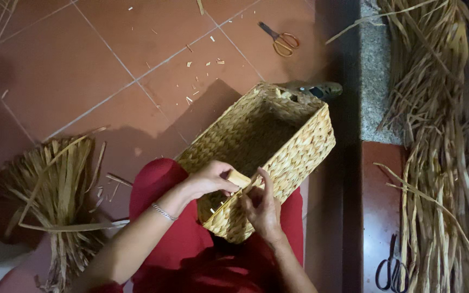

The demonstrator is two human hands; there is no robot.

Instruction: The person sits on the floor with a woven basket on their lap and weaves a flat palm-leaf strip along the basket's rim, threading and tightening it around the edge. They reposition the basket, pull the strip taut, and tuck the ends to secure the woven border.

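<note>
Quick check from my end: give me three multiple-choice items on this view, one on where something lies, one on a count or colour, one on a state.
1. Where do the orange-handled scissors lie?
A. inside the basket
B. on the tiled floor beyond the basket
C. on the person's lap

2. How many pairs of scissors show?
A. one
B. two
C. four

3. How is the woven basket standing?
A. upside down
B. closed with a lid
C. open, resting on the lap with its far end toward the floor

Answers:
1 B: they lie on the red tiles, apart from the basket.
2 B: the orange pair, plus a dark pair at the lower right.
3 C: its hollow inside shows, and the left hand and right hand work a flat strip at its near rim.
</note>
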